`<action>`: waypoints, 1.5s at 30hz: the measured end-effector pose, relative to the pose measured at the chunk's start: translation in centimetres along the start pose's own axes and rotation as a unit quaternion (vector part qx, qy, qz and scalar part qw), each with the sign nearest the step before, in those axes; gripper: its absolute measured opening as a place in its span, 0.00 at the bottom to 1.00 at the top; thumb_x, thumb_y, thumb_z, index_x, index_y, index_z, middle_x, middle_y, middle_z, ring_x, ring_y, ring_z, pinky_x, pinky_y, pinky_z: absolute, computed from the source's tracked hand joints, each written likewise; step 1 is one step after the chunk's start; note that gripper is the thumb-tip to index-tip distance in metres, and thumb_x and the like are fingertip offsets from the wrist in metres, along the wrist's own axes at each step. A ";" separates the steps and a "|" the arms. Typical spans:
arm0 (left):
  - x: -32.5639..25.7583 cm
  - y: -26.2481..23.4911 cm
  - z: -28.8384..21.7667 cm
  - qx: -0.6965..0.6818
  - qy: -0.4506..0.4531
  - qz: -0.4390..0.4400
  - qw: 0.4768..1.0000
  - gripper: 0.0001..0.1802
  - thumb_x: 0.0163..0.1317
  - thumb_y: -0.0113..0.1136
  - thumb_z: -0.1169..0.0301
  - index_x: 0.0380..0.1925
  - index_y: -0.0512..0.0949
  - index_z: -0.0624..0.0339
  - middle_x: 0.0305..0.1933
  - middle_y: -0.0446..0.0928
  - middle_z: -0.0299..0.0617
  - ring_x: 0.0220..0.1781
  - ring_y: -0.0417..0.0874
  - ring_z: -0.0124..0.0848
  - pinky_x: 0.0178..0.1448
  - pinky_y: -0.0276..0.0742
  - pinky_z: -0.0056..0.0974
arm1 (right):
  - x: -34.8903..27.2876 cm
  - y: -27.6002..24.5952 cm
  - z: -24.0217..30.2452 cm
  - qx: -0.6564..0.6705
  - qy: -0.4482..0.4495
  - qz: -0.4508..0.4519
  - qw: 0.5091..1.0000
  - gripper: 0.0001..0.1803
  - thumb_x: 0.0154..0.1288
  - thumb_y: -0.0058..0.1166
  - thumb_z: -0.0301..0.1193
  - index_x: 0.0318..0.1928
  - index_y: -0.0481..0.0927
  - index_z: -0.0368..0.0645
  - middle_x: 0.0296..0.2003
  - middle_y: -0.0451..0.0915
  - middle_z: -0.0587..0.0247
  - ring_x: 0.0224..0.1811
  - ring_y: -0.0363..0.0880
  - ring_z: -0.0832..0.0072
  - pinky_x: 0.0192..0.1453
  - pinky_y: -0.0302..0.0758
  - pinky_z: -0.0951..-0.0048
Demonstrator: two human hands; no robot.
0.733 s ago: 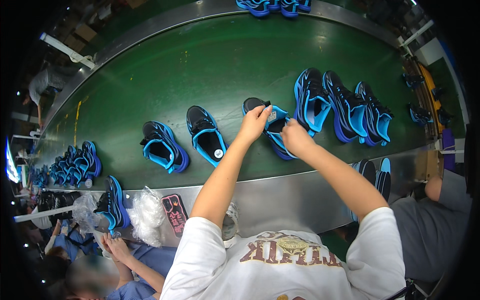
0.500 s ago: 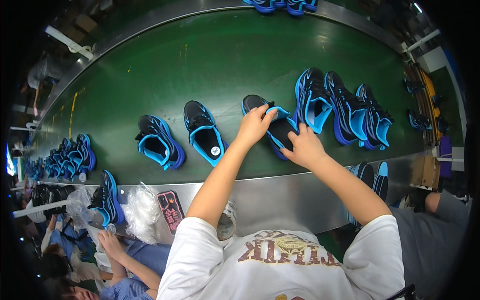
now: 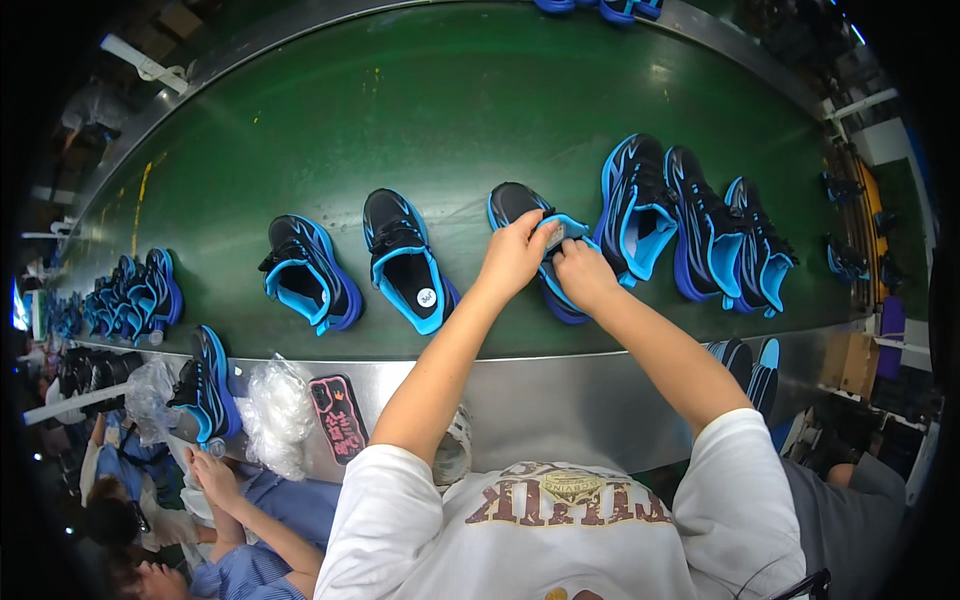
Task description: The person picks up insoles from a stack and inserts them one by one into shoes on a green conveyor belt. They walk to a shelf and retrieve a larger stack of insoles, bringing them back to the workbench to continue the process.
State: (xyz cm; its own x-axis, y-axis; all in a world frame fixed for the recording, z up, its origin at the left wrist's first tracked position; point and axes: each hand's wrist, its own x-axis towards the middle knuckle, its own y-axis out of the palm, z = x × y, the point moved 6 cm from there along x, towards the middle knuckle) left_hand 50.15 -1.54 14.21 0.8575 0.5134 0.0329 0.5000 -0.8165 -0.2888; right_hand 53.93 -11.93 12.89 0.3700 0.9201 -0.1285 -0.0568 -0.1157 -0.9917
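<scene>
A black and blue sneaker (image 3: 511, 203) lies on the green belt in front of me, toe pointing away. My left hand (image 3: 516, 256) pinches its tongue, holding it up at the collar. The bent fingers of my right hand (image 3: 584, 274) dip into the shoe's opening, close to my left thumb. Their tips are hidden, so what they grip inside does not show. To the left stand two matching sneakers, one (image 3: 405, 260) with a round white sticker inside and another (image 3: 308, 270) farther left.
Several more sneakers (image 3: 690, 225) stand close on the right. The metal ledge (image 3: 500, 385) holds a phone (image 3: 339, 418), clear plastic bags (image 3: 280, 415), a sneaker (image 3: 207, 390) and striped insoles (image 3: 763, 375). A co-worker's hands (image 3: 210, 475) are at the lower left.
My right hand has moved from the shoe's heel end forward into its opening, nearer my left hand. My left hand stays at the tongue. The whole view has shifted slightly.
</scene>
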 end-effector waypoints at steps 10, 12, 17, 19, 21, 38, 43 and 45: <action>-0.4 -0.4 -0.4 0.045 0.002 -0.005 0.999 0.14 0.60 0.50 0.64 0.41 0.72 0.62 0.29 0.76 0.56 0.33 0.77 0.52 0.34 0.72 0.46 | 0.4 1.2 0.6 -0.136 -0.090 0.331 0.929 0.16 0.56 0.43 0.30 0.43 0.79 0.41 0.50 0.68 0.48 0.49 0.70 0.60 0.50 0.67 0.67; -0.3 -0.1 -0.5 0.048 -0.006 0.007 0.999 0.15 0.59 0.50 0.64 0.42 0.72 0.61 0.32 0.75 0.55 0.33 0.77 0.51 0.35 0.72 0.46 | 0.7 1.9 0.6 -0.188 -0.112 0.338 0.915 0.16 0.57 0.42 0.31 0.42 0.80 0.42 0.49 0.71 0.51 0.49 0.70 0.61 0.51 0.66 0.68; -0.3 -0.4 -1.2 0.134 0.100 -0.066 0.984 0.14 0.59 0.51 0.65 0.43 0.70 0.59 0.41 0.69 0.50 0.31 0.76 0.51 0.33 0.73 0.45 | 0.6 1.9 0.5 -0.108 -0.167 0.371 0.907 0.17 0.58 0.40 0.35 0.41 0.80 0.42 0.41 0.78 0.57 0.49 0.72 0.66 0.60 0.56 0.67; -0.3 -0.8 -1.8 0.176 0.090 -0.093 0.976 0.15 0.59 0.51 0.65 0.44 0.69 0.58 0.44 0.65 0.48 0.30 0.75 0.52 0.31 0.74 0.45 | -0.5 -0.3 0.4 -0.060 -0.209 0.369 0.904 0.20 0.59 0.38 0.37 0.40 0.80 0.40 0.37 0.80 0.56 0.48 0.72 0.67 0.65 0.49 0.65; -0.3 -0.5 -2.4 0.271 0.144 -0.056 0.950 0.14 0.54 0.53 0.69 0.41 0.68 0.57 0.46 0.65 0.49 0.27 0.77 0.46 0.28 0.75 0.43 | -1.5 -2.1 0.7 0.025 -0.151 0.425 0.892 0.23 0.59 0.34 0.39 0.37 0.80 0.36 0.36 0.79 0.53 0.47 0.73 0.65 0.68 0.42 0.64; -4.3 2.2 -6.7 0.529 0.305 0.109 0.784 0.12 0.45 0.53 0.69 0.31 0.67 0.60 0.42 0.71 0.50 0.24 0.77 0.31 0.26 0.72 0.34 | -13.4 -4.1 1.0 0.238 0.026 -0.247 0.939 0.10 0.47 0.59 0.23 0.33 0.76 0.38 0.34 0.73 0.62 0.36 0.70 0.64 0.42 0.71 0.67; -1.1 1.7 -4.0 0.618 0.313 0.062 0.719 0.09 0.49 0.51 0.68 0.30 0.69 0.59 0.47 0.70 0.52 0.21 0.76 0.33 0.23 0.72 0.37 | -9.1 -5.0 0.7 0.306 0.093 -0.283 0.904 0.04 0.50 0.53 0.24 0.30 0.76 0.39 0.32 0.73 0.60 0.37 0.69 0.61 0.42 0.69 0.66; -0.8 3.7 -3.7 0.687 0.310 0.092 0.650 0.11 0.52 0.49 0.68 0.34 0.70 0.61 0.49 0.69 0.55 0.21 0.76 0.30 0.23 0.70 0.33 | -8.8 -4.3 0.4 0.308 0.106 -0.267 0.907 0.05 0.51 0.51 0.23 0.31 0.75 0.37 0.33 0.73 0.57 0.41 0.69 0.60 0.44 0.69 0.65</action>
State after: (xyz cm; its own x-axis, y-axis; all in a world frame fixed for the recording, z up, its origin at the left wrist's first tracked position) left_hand 51.78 -5.90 16.64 0.9845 -0.1134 0.1336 0.1671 0.3772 -0.9110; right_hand 50.53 -19.36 18.32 0.6633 0.6836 0.3046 -0.3010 0.6163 -0.7277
